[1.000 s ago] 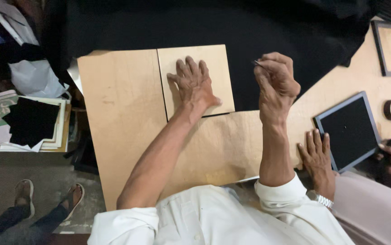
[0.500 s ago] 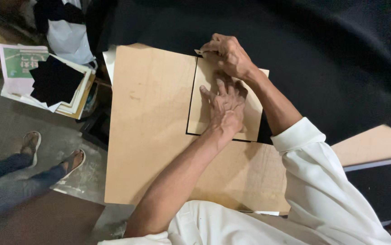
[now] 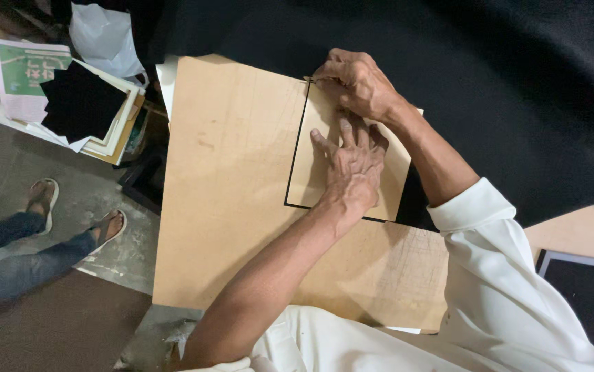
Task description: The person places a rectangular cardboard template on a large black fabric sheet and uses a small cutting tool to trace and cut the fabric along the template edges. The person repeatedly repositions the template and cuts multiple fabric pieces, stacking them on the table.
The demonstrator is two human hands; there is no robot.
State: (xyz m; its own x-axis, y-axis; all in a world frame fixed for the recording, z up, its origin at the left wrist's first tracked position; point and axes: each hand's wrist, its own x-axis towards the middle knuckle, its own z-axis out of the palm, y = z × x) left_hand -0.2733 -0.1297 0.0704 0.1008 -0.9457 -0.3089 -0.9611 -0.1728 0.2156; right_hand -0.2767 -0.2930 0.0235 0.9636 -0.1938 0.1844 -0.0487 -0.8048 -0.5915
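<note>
On the small board (image 3: 311,172), left hand (image 3: 353,169) flat, right hand (image 3: 352,86) pinching its corner

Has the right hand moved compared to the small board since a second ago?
Yes. The right hand went from the small board's right side to its far left corner.

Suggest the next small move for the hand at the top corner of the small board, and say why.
Probably draw the right hand down the small board's left edge. Its fingertips pinch something too small to identify at the top left corner, where the thin dark line along that edge begins. The left hand lies flat on the board, pinning it to the larger plywood sheet.
</note>
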